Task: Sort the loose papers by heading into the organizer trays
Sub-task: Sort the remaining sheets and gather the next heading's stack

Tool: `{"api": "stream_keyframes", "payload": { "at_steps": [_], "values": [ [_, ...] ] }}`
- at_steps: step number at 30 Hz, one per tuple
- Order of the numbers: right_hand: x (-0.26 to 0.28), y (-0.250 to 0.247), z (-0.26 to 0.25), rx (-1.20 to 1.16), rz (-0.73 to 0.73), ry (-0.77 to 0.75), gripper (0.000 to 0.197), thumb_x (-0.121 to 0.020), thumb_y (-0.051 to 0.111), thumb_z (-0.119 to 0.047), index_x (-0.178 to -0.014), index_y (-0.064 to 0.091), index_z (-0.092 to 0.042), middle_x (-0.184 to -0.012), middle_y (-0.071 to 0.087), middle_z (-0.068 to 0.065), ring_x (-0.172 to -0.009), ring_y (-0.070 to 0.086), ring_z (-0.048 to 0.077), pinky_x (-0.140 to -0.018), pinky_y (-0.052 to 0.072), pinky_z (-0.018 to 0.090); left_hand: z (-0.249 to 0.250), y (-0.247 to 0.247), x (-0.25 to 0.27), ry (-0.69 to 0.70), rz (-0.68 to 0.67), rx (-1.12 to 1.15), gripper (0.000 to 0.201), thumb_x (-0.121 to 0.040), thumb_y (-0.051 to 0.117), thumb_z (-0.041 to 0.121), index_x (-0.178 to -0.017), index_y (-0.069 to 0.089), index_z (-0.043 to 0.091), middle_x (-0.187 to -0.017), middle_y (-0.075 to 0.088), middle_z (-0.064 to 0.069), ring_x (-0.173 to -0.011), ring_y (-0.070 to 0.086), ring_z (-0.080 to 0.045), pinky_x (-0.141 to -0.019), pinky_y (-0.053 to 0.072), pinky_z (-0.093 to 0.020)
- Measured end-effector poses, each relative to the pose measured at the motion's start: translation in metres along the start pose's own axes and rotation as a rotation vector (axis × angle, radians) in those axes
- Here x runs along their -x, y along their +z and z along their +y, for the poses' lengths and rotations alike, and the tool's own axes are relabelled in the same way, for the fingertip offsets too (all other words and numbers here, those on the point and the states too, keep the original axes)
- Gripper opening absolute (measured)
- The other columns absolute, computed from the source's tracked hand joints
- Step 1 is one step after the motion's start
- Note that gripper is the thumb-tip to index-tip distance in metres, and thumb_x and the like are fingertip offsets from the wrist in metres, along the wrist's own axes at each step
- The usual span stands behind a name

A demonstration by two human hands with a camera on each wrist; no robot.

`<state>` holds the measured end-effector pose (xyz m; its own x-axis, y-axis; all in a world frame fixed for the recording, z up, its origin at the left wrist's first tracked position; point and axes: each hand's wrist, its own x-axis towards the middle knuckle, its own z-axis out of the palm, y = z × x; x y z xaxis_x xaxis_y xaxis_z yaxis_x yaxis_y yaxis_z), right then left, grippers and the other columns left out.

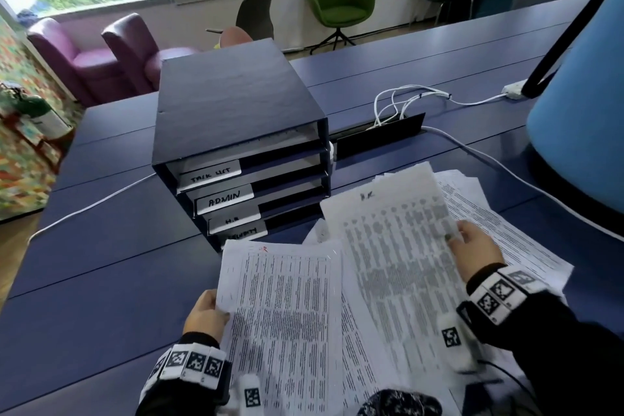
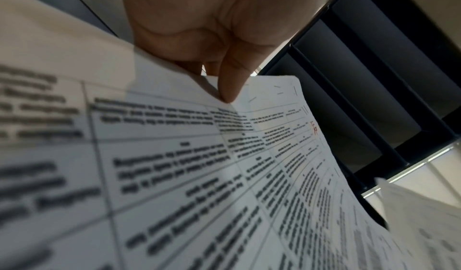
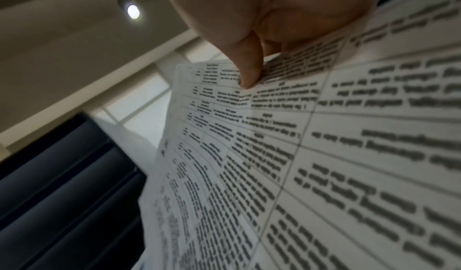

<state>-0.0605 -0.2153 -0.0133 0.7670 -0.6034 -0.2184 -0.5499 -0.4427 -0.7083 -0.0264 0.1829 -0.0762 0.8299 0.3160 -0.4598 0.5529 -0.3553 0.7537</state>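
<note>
A dark blue organizer (image 1: 236, 105) with stacked trays stands on the desk; its labels read TASK LIST, ADMIN, H.R and one partly hidden. My left hand (image 1: 206, 314) pinches the left edge of a printed sheet (image 1: 280, 314) marked with a red heading; the thumb (image 2: 232, 85) presses on top of that sheet (image 2: 224, 175). My right hand (image 1: 472, 246) pinches the right edge of a second sheet (image 1: 391, 246) headed H.R, thumb (image 3: 249, 69) on its printed face (image 3: 299, 156). Both sheets are held up in front of the trays.
More loose papers (image 1: 506, 230) lie spread on the blue desk (image 1: 101, 280) under and right of my hands. White cables (image 1: 405, 105) run to a black cable box (image 1: 378, 138) behind them. A large light-blue lamp shade (image 1: 580, 105) stands at the right.
</note>
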Motion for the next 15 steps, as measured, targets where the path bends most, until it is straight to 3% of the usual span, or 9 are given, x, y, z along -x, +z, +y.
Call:
{"api": "stream_keyframes", "payload": {
  "at_steps": [4,6,10,13,15],
  "values": [
    [-0.012,-0.034,-0.011,-0.11,0.173,-0.111,0.01,-0.092,0.049,-0.012,-0.093,0.058,-0.016,-0.085,0.064,0.01,-0.079,0.058,0.03,-0.069,0.042,0.033,0.017,0.007,-0.002,0.061,-0.002,-0.039,0.026,-0.084,0.047,-0.018,-0.096,0.045,0.005,-0.095,0.056,-0.01,-0.087,0.05,-0.022,-0.075,0.034,-0.027],
    [-0.016,-0.048,-0.019,-0.196,0.222,-0.168,0.009,-0.091,0.05,-0.012,-0.093,0.057,-0.017,-0.084,0.064,0.007,-0.079,0.058,0.026,-0.07,0.041,0.03,0.021,0.014,-0.008,0.072,-0.02,-0.081,0.025,-0.085,0.049,-0.015,-0.097,0.042,0.006,-0.098,0.057,-0.011,-0.086,0.052,-0.024,-0.075,0.036,-0.027],
    [-0.026,-0.07,-0.035,-0.32,0.237,-0.265,0.016,-0.092,0.05,-0.01,-0.087,0.057,-0.023,-0.083,0.064,-0.001,-0.079,0.058,0.02,-0.078,0.047,0.035,0.026,0.029,-0.003,0.089,0.017,-0.065,0.01,-0.09,0.051,0.002,-0.098,0.049,0.008,-0.1,0.06,-0.016,-0.085,0.056,-0.029,-0.076,0.042,-0.032],
    [-0.026,-0.074,-0.043,-0.384,0.181,-0.268,0.029,-0.093,0.048,-0.008,-0.079,0.058,-0.032,-0.084,0.065,-0.004,-0.078,0.06,0.02,-0.076,0.049,0.036,0.032,0.037,0.006,0.225,0.086,-0.081,0.011,-0.093,0.052,0.015,-0.102,0.056,0.009,-0.102,0.05,-0.013,-0.087,0.051,-0.027,-0.077,0.038,-0.031],
    [-0.021,-0.067,-0.044,-0.378,0.131,-0.242,0.029,-0.092,0.048,-0.008,-0.078,0.059,-0.031,-0.084,0.067,-0.002,-0.079,0.062,0.021,-0.075,0.05,0.035,0.037,0.037,0.012,0.3,0.145,-0.074,0.013,-0.093,0.052,0.017,-0.101,0.058,0.009,-0.1,0.047,-0.011,-0.086,0.051,-0.029,-0.079,0.04,-0.033]
  ]
}}
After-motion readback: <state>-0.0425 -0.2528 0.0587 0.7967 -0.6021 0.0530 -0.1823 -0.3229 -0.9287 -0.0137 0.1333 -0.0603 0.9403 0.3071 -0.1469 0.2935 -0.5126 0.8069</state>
